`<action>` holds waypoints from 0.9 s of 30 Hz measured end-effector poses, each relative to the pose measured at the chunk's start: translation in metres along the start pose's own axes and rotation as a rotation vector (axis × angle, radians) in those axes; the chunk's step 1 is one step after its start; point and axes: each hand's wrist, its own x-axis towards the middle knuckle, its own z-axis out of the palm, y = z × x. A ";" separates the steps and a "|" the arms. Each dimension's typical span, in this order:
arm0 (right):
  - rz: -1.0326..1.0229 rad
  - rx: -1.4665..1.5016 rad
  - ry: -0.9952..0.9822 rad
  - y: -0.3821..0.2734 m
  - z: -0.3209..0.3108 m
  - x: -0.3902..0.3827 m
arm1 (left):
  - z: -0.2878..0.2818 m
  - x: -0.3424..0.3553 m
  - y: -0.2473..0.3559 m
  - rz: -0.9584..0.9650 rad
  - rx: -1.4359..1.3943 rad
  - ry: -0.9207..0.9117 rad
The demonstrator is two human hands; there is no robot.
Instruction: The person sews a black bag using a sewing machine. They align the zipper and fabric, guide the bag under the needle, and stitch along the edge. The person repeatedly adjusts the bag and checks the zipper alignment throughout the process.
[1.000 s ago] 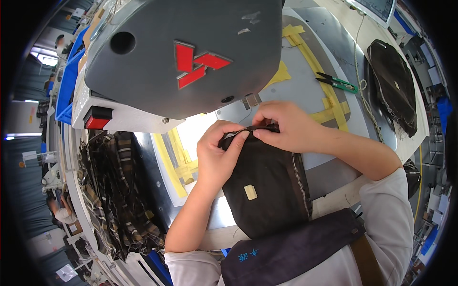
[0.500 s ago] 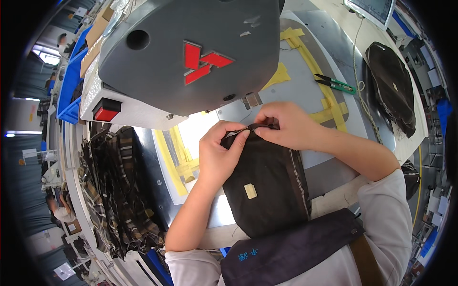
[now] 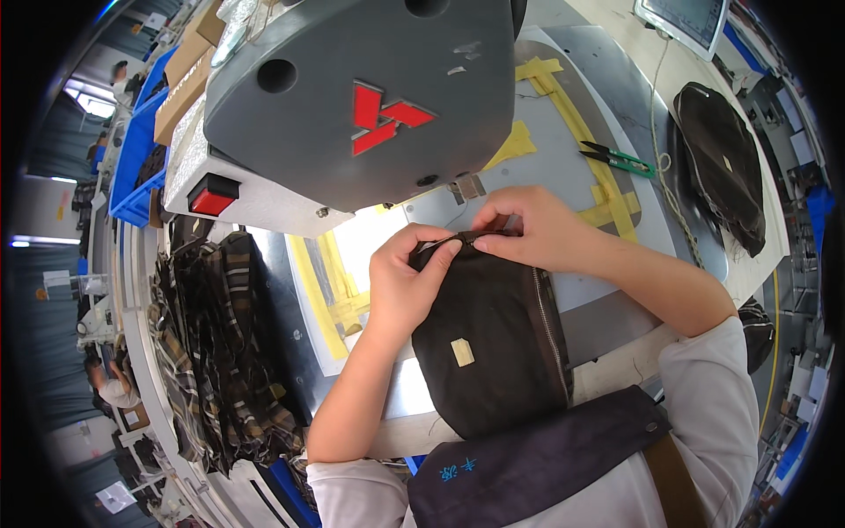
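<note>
A dark brown fabric bag [image 3: 488, 339] hangs down toward me between my forearms, with a metal zipper [image 3: 550, 330] along its right side and a small cream label [image 3: 462, 353] on its face. My left hand [image 3: 409, 277] pinches the bag's far edge between thumb and fingers. Close beside it, my right hand [image 3: 532, 231] grips the same edge with thumb and curled fingers. The edge is folded together where the fingertips nearly meet. Just beyond my hands is the grey head of a sewing machine [image 3: 352, 114] with a red emblem.
Yellow tape [image 3: 563, 106] marks the work plate. To the right lie green-handled thread snips [image 3: 620, 160], a cord [image 3: 669, 194] and another dark bag [image 3: 720, 163]. Plaid and dark fabric pieces [image 3: 216, 343] are piled at left. Blue bins [image 3: 136, 172] stand at the far left.
My right hand has shifted slightly right along the bag's edge. My left hand keeps its pinch. The machine head appears a little farther right and lower as the view has shifted.
</note>
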 end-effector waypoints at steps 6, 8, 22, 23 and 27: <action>-0.045 -0.207 0.010 -0.005 0.001 0.001 | 0.003 0.001 -0.003 0.034 -0.017 0.032; -0.128 -0.258 0.040 0.000 0.004 0.001 | 0.004 0.001 -0.002 0.071 0.061 0.029; -0.048 -0.339 0.184 0.006 -0.005 0.005 | 0.008 0.018 0.015 -0.060 0.253 0.068; -0.066 -0.366 0.191 0.006 -0.006 0.008 | 0.009 0.021 0.016 -0.062 0.277 0.067; 0.020 -0.388 0.179 0.004 -0.007 0.017 | 0.017 0.028 0.010 0.047 0.387 0.132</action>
